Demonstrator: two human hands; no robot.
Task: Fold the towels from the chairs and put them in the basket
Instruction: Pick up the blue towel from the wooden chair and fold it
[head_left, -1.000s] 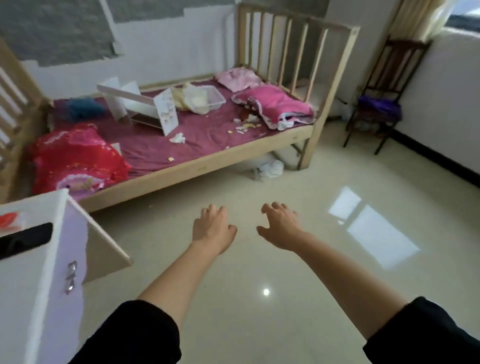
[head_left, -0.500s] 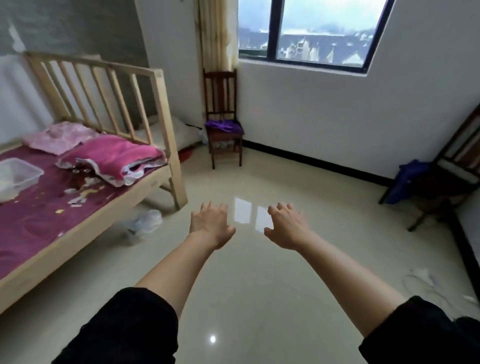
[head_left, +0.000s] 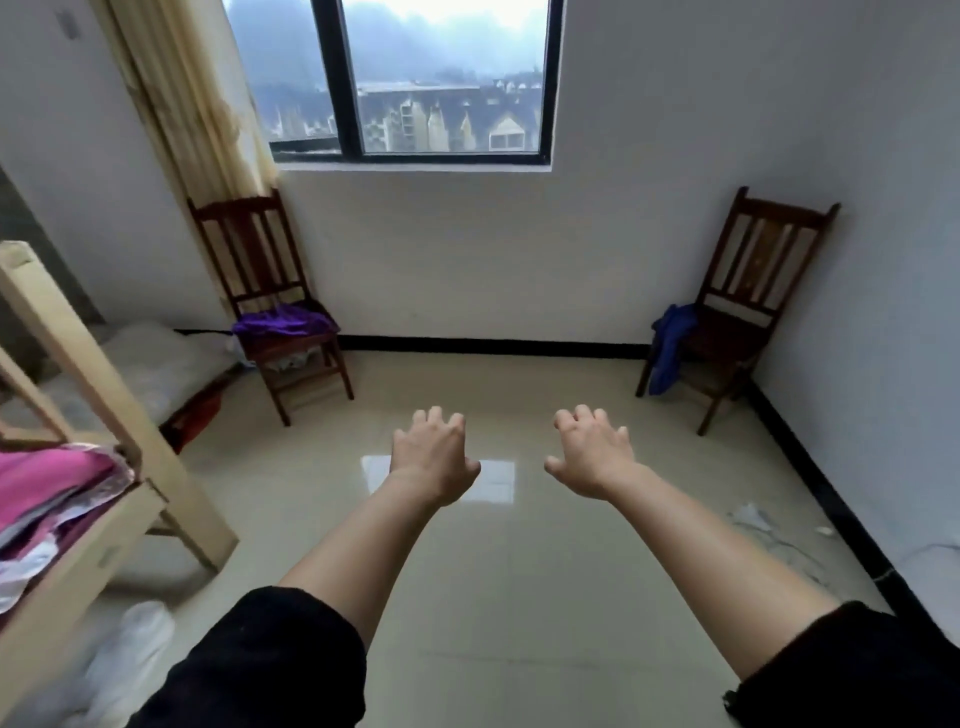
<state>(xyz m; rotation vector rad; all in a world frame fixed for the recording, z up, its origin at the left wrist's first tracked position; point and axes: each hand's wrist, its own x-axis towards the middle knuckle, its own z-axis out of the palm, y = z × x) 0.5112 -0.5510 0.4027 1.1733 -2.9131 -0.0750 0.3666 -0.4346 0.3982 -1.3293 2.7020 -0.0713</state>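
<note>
A purple towel (head_left: 283, 321) lies bunched on the seat of a dark wooden chair (head_left: 249, 244) at the back left, under the curtain. A blue towel (head_left: 670, 345) hangs off the left side of a second wooden chair (head_left: 756, 270) at the back right by the wall. My left hand (head_left: 434, 457) and my right hand (head_left: 592, 452) are stretched out in front of me over the tiled floor, fingers spread, holding nothing. Both hands are well short of either chair. No basket is in view.
A wooden bed frame (head_left: 93, 374) with pink bedding (head_left: 47, 483) juts in at the left. A white crumpled thing (head_left: 130, 654) lies on the floor beside it. White scraps (head_left: 753, 519) lie by the right wall. A window (head_left: 415, 78) fills the far wall.
The view has swung right, away from the bed and white box, until both chairs face me. My hands have stayed stretched out and empty.
</note>
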